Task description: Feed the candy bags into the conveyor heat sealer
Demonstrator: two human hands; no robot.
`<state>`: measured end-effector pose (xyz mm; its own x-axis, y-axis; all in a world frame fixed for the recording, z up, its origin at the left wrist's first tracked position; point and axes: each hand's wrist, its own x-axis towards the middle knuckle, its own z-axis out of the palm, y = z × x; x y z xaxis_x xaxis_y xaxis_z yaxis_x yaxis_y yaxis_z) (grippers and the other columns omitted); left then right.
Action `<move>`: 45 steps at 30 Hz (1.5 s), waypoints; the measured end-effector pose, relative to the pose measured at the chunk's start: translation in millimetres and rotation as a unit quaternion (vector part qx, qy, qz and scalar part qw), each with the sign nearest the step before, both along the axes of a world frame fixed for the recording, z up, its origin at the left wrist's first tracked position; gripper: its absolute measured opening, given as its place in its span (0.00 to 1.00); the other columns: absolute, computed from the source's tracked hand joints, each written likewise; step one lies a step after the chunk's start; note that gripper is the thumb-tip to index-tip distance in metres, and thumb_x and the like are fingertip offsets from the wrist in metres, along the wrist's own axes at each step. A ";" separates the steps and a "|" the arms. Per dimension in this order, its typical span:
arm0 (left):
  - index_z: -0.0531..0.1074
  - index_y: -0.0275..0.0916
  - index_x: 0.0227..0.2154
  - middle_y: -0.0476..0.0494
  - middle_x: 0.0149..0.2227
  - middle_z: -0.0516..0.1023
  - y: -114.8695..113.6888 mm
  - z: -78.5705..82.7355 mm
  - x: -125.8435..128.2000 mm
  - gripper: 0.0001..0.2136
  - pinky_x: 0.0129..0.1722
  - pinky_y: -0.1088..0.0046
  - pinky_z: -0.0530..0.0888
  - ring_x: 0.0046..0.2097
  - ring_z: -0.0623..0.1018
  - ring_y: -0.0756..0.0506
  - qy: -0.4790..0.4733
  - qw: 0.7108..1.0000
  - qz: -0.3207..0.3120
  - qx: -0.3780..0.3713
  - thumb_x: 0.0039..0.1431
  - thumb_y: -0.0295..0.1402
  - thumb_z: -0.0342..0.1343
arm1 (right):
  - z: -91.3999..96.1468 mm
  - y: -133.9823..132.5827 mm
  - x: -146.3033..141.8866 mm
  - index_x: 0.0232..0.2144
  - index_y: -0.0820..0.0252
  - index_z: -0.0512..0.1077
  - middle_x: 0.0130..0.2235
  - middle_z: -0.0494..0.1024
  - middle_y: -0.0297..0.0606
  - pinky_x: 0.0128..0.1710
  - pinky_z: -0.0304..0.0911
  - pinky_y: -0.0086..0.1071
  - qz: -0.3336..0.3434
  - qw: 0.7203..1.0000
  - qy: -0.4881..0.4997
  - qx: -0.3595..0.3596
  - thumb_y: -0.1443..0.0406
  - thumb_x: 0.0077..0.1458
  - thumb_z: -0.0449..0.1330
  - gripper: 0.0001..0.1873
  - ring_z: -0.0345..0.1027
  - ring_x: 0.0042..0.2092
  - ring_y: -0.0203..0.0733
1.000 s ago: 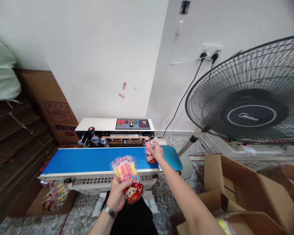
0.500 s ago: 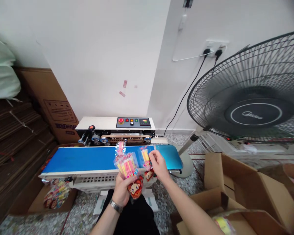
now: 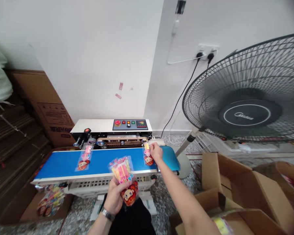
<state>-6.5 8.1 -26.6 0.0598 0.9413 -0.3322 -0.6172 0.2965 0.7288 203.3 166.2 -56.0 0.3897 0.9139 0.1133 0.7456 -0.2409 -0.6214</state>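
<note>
My left hand (image 3: 115, 195) grips a fanned stack of clear candy packets (image 3: 122, 176) with a red cartoon face, held just in front of the blue conveyor belt (image 3: 105, 161). My right hand (image 3: 155, 152) reaches to the belt's right end and pinches a single packet (image 3: 148, 155) lying on the belt by the sealer's intake. Another packet (image 3: 84, 158) rides the belt near its left end. The sealing machine (image 3: 112, 132), with a control panel of buttons, stands behind the belt.
A large standing fan (image 3: 245, 98) fills the right side. Open cardboard boxes (image 3: 225, 186) sit at the lower right. A low box with sealed packets (image 3: 47, 200) lies under the belt's left end. Stacked cardboard (image 3: 51, 111) leans at the left wall.
My right hand took a packet from the stack and carried it to the belt's right end. The earlier packet travelled left along the belt.
</note>
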 end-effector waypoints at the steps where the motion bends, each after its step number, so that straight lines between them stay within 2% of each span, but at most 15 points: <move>1: 0.72 0.34 0.37 0.36 0.34 0.80 0.1 0.6 0.0 0.18 0.38 0.64 0.73 0.36 0.78 0.39 0.001 1.000 0.001 0.005 0.37 0.25 0.64 | 2.9 -5.0 -6.6 0.32 0.57 0.71 0.32 0.75 0.42 0.31 0.56 0.31 0.025 1.000 0.011 0.016 0.63 0.51 0.52 0.09 0.68 0.33 0.43; 3: 0.72 0.33 0.37 0.36 0.34 0.80 0.9 1.4 0.3 0.18 0.37 0.65 0.73 0.36 0.78 0.39 0.004 1.000 0.000 0.013 0.37 0.24 0.63 | 9.8 -21.8 -19.6 0.35 0.58 0.69 0.35 0.75 0.40 0.32 0.58 0.30 0.115 0.989 0.076 0.045 0.62 0.53 0.52 0.10 0.68 0.35 0.41; 6: 0.71 0.34 0.38 0.36 0.34 0.80 3.0 2.7 2.6 0.19 0.37 0.65 0.72 0.35 0.78 0.40 -0.003 1.000 -0.005 0.025 0.38 0.23 0.62 | 20.3 -57.2 -37.6 0.34 0.58 0.68 0.32 0.74 0.35 0.31 0.61 0.28 0.288 0.931 0.221 0.033 0.57 0.54 0.52 0.12 0.67 0.32 0.37; 8: 0.70 0.34 0.40 0.37 0.35 0.80 4.2 4.3 5.9 0.21 0.38 0.65 0.72 0.35 0.78 0.40 -0.010 0.999 -0.006 0.034 0.38 0.22 0.62 | 26.0 -79.7 -46.6 0.32 0.59 0.68 0.30 0.74 0.33 0.30 0.61 0.27 0.342 0.905 0.254 0.018 0.56 0.52 0.54 0.12 0.66 0.31 0.36; 11: 0.70 0.35 0.42 0.38 0.36 0.79 4.7 6.5 12.3 0.22 0.39 0.67 0.72 0.36 0.78 0.42 -0.019 0.999 -0.004 0.042 0.38 0.22 0.62 | 30.8 -100.1 -52.8 0.28 0.59 0.69 0.28 0.73 0.33 0.29 0.60 0.27 0.320 0.916 0.237 0.039 0.58 0.54 0.53 0.12 0.66 0.30 0.35; 15: 0.71 0.35 0.41 0.39 0.37 0.79 2.9 6.0 18.6 0.21 0.39 0.66 0.71 0.36 0.77 0.42 -0.024 0.999 0.003 0.042 0.39 0.24 0.63 | 30.6 -103.8 -51.4 0.35 0.58 0.68 0.28 0.73 0.34 0.27 0.61 0.27 0.261 0.919 0.294 0.035 0.58 0.55 0.52 0.12 0.67 0.28 0.36; 18: 0.71 0.36 0.42 0.39 0.37 0.79 1.4 5.2 20.1 0.23 0.40 0.65 0.71 0.37 0.77 0.41 -0.019 0.999 0.007 0.038 0.37 0.25 0.63 | 30.6 -102.7 -49.9 0.32 0.59 0.69 0.26 0.72 0.31 0.28 0.61 0.27 0.298 0.911 0.285 0.020 0.58 0.50 0.57 0.10 0.65 0.28 0.35; 22: 0.70 0.36 0.43 0.39 0.37 0.79 1.9 6.4 19.7 0.24 0.41 0.64 0.71 0.38 0.78 0.41 -0.023 0.998 0.017 0.047 0.37 0.23 0.63 | 34.7 -107.0 -49.1 0.29 0.59 0.70 0.27 0.73 0.33 0.30 0.61 0.28 0.315 0.918 0.240 0.031 0.58 0.54 0.53 0.12 0.66 0.29 0.36; 27: 0.70 0.35 0.42 0.37 0.39 0.79 5.2 6.7 19.6 0.23 0.41 0.63 0.71 0.38 0.78 0.41 -0.026 0.998 0.032 0.051 0.38 0.24 0.63 | 35.0 -113.0 -48.2 0.42 0.58 0.69 0.37 0.77 0.38 0.38 0.63 0.33 0.258 0.937 0.228 0.052 0.59 0.56 0.51 0.15 0.70 0.38 0.42; 31: 0.69 0.36 0.43 0.37 0.40 0.79 6.7 5.2 22.9 0.24 0.42 0.62 0.72 0.38 0.78 0.40 -0.027 0.997 0.060 0.051 0.38 0.25 0.64 | 32.8 -115.2 -49.5 0.37 0.59 0.68 0.34 0.76 0.38 0.36 0.63 0.32 0.217 0.941 0.251 0.070 0.57 0.56 0.50 0.13 0.69 0.35 0.41; 34: 0.69 0.36 0.43 0.38 0.40 0.78 7.3 6.6 26.4 0.24 0.42 0.62 0.72 0.39 0.78 0.40 -0.024 0.996 0.071 0.052 0.39 0.26 0.64 | 33.9 -115.8 -51.1 0.35 0.59 0.68 0.34 0.74 0.38 0.36 0.64 0.31 0.204 0.936 0.272 0.094 0.56 0.56 0.50 0.13 0.68 0.35 0.40; 38: 0.69 0.36 0.43 0.38 0.41 0.78 8.3 9.7 28.8 0.25 0.44 0.61 0.71 0.41 0.77 0.38 -0.007 0.996 0.073 0.060 0.37 0.27 0.65 | 35.8 -114.8 -51.3 0.33 0.59 0.69 0.32 0.74 0.37 0.35 0.64 0.31 0.216 0.911 0.340 0.088 0.56 0.54 0.53 0.13 0.67 0.34 0.40; 40: 0.69 0.36 0.43 0.37 0.41 0.78 8.8 9.7 28.7 0.25 0.43 0.62 0.72 0.41 0.77 0.38 0.001 0.995 0.084 0.062 0.38 0.28 0.65 | 35.8 -113.9 -50.4 0.33 0.59 0.69 0.33 0.73 0.37 0.36 0.64 0.31 0.192 0.904 0.367 0.105 0.56 0.54 0.53 0.13 0.67 0.36 0.40; 43: 0.69 0.38 0.44 0.39 0.41 0.79 9.0 8.2 29.0 0.25 0.41 0.62 0.72 0.40 0.78 0.39 0.004 0.994 0.099 0.054 0.38 0.28 0.65 | 35.5 -113.3 -50.0 0.33 0.59 0.67 0.32 0.72 0.37 0.35 0.64 0.31 0.155 0.906 0.371 0.131 0.55 0.55 0.52 0.13 0.66 0.35 0.40; 45: 0.68 0.37 0.43 0.39 0.40 0.79 8.5 7.4 30.3 0.25 0.41 0.62 0.72 0.40 0.78 0.39 0.002 0.994 0.098 0.054 0.38 0.28 0.65 | 35.4 -113.0 -51.1 0.33 0.59 0.67 0.31 0.71 0.37 0.34 0.63 0.30 0.160 0.908 0.364 0.132 0.55 0.55 0.51 0.13 0.65 0.34 0.39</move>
<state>23.8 16.7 -19.2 -0.1304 0.9649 -0.2281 -0.6520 0.0899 0.7529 152.2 53.2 -20.6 0.1676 0.9722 0.1634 0.1191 0.1446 -0.9823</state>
